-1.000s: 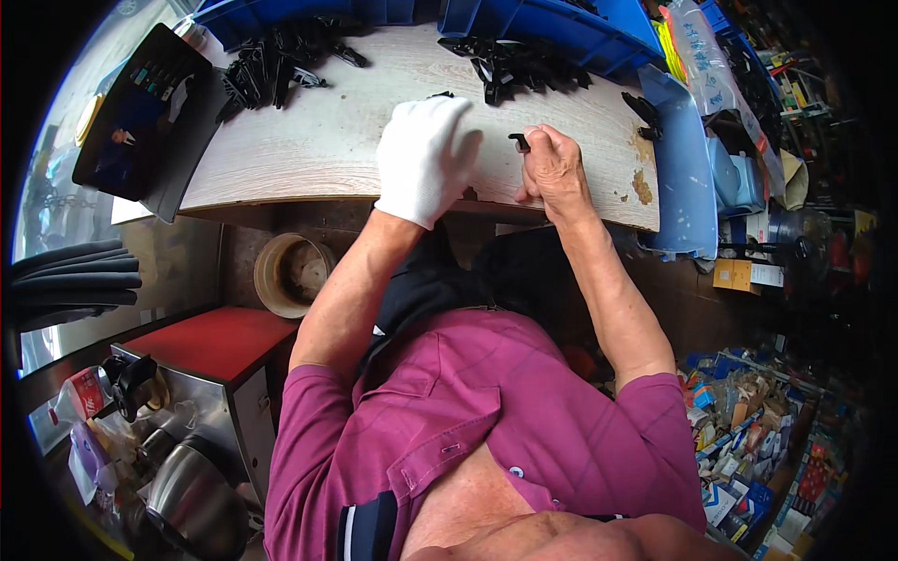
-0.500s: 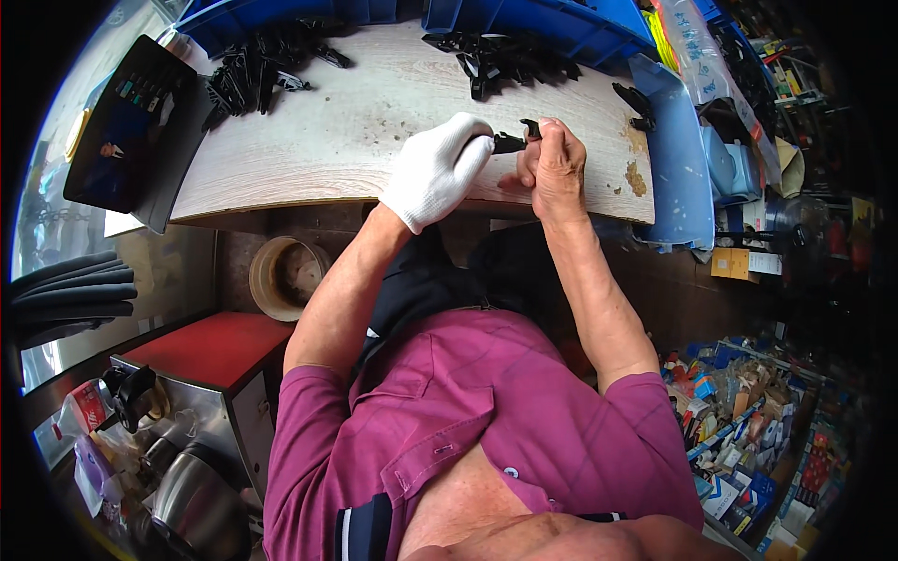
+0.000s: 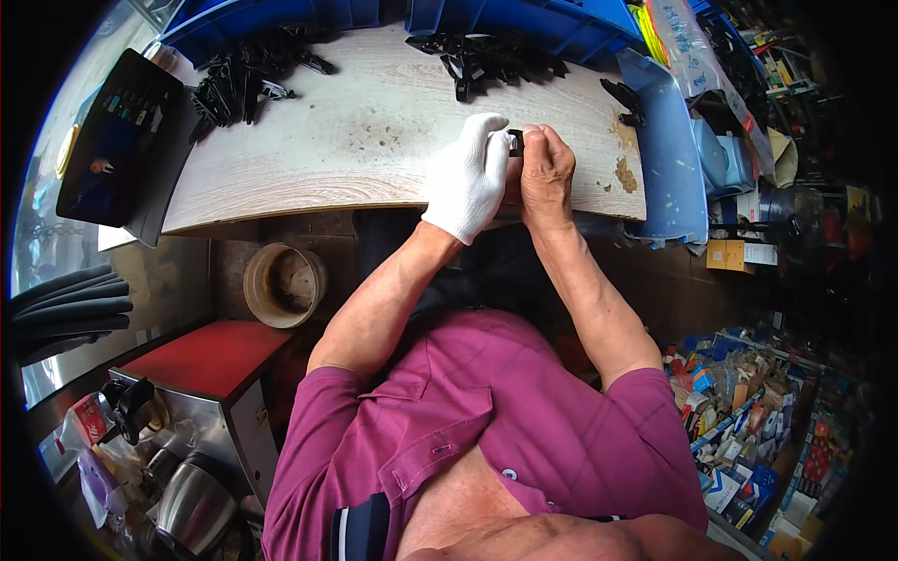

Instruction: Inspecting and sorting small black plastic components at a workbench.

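My left hand (image 3: 468,178), in a white knitted glove, is closed round one end of a small black plastic part (image 3: 516,143). My bare right hand (image 3: 546,178) grips the other end, thumb on top. Both hands meet over the table's front edge, and most of the part is hidden by the fingers; its exact kind does not show. Beyond them on the pale wooden table (image 3: 365,140) lie a heap of black plastic parts (image 3: 472,61) and another heap of black parts (image 3: 234,84) to the left.
Blue bins (image 3: 533,28) line the table's back edge. A blue plastic tray (image 3: 669,159) borders its right end, near a few black pieces (image 3: 622,98). A tablet in a dark case (image 3: 117,140) stands at left. A round bucket (image 3: 283,285) sits below the table.
My gloved left hand has moved right, closer to my right hand. The gap between them has shrunk, and less of the black part shows. The view has shifted slightly.
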`<state>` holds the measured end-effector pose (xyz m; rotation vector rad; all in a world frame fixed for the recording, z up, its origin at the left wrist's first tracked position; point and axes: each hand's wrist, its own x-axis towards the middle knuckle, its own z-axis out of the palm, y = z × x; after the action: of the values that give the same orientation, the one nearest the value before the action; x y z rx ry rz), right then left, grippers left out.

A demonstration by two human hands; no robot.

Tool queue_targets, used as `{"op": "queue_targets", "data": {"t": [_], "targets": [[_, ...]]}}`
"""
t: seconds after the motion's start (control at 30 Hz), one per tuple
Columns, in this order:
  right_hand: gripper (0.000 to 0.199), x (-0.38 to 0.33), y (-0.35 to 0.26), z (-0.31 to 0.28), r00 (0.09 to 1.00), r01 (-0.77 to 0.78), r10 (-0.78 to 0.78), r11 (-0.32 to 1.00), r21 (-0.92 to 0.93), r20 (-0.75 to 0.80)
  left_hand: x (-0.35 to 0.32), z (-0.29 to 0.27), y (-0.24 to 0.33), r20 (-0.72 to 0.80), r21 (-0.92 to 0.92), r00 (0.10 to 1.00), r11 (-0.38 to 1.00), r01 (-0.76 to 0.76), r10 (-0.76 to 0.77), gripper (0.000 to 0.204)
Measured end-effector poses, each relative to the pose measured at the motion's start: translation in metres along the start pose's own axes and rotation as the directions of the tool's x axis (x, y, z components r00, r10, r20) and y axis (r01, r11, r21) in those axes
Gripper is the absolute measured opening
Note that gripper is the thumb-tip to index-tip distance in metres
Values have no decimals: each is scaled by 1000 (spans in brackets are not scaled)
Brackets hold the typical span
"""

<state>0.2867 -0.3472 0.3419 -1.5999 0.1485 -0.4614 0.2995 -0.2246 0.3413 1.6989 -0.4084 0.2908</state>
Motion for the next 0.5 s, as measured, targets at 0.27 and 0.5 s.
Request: {"op": "queue_targets", "data": {"t": [0.27,0.5], "targets": [[30,-3,-9,9,986,-167,169,978,124,-3,9,-23,0,53,-30,992,992,121,-119,21],[29,3,5,-7,999,-4,2,999,-45,-42,6,17,4,-33,-58,996,995,86,-88,25]]}}
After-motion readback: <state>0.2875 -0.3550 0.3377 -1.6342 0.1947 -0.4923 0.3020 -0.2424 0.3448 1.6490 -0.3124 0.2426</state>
